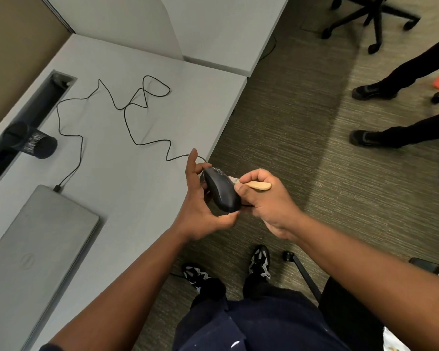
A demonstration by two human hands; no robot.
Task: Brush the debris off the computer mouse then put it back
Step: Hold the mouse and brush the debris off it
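**Mouse lifted off the desk edge, brush on its right side**

While the left hand (200,198) cups the mouse (222,190) from below and from the left, we see its thumb curled under the rear end and its index finger sticking up straight, clear of the mouse. Mouse is held in the air just past the front edge of the desk (137,173), above the carpet (302,138), nose pointing away from us. Right hand (266,198) is closed in a fist around a wooden brush (257,185); the light handle end pokes out to the right between thumb and index finger. Brush head sits against the mouse's right flank near the front, mostly hidden by the fingers, so we can't tell how the bristles lie. The two hands are touching or nearly so at the mouse's rear.

Mouse cable (127,117) runs from the nose back over the desk in loose loops and ends at a plug on the back edge of a closed grey laptop (36,254), lower left. Black mesh cup (33,144) lies tipped over by the cable slot (28,117) at the left. Someone else's legs and black shoes (373,91) stand on the carpet at the right, office chair base (373,16) top right
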